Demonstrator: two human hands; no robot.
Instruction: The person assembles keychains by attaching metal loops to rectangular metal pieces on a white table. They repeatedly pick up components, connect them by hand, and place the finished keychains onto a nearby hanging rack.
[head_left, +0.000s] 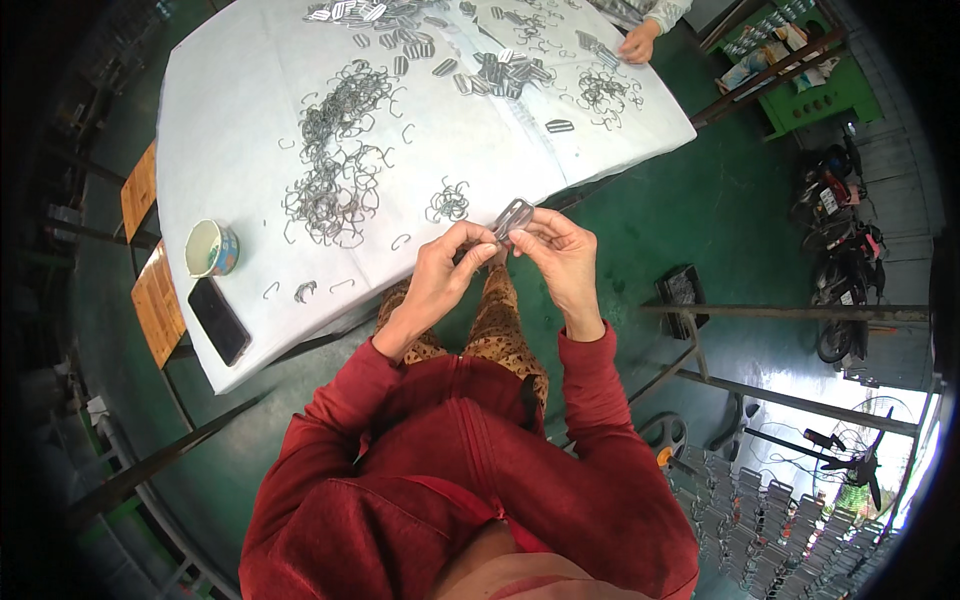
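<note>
The person's right hand [562, 255] pinches a slotted metal plate [512, 218] between thumb and fingers, holding it up at the counter's near edge. The left hand [445, 268] has its grip pressed together at the plate's near end; what lies between those fingertips is too small to tell.

Just beyond the hands, by the near edge of the white-covered counter [420, 120], sits a small cluster of wire hooks [450, 203]. A long heap of similar hooks [335, 190] stretches from the counter's left half toward the far edge. More slotted plates [503, 74] lie piled toward that far edge, and a single plate [560, 126] lies apart, nearer the right corner. A dark phone [219, 321] rests at the near left corner, with a round cup [211, 248] just behind it along the left edge. A co-worker's hand [638, 42] is at the right edge, near another pile of hooks [604, 93].
</note>
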